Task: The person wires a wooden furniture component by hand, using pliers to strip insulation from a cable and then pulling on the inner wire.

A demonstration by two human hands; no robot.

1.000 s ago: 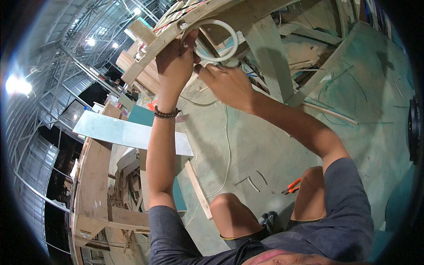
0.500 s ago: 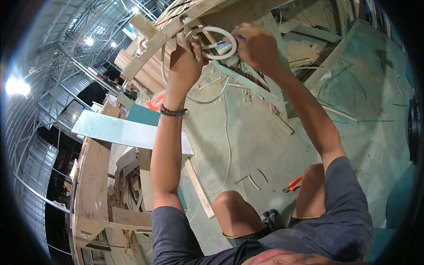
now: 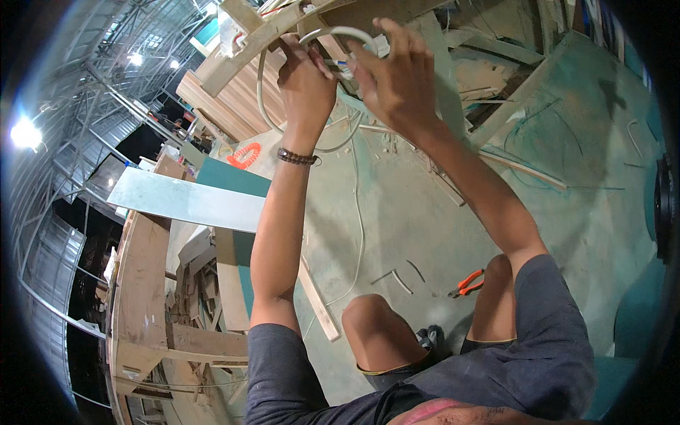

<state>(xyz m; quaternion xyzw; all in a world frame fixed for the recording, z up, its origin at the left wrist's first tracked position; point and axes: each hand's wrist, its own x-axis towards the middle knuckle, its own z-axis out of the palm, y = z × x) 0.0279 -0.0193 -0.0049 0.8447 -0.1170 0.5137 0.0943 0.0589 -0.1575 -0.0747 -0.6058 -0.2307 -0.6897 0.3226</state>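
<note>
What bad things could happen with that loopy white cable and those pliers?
The white cable might spring loose: the right hand looks open, so the left hand may be its main hold. The orange-handled pliers lie on the floor near the right knee; a foot could land on them.

No text, label, brand, number or sign can be read in the head view, including on the white cable [image 3: 343, 30] and the orange-handled pliers [image 3: 468, 285].
</note>
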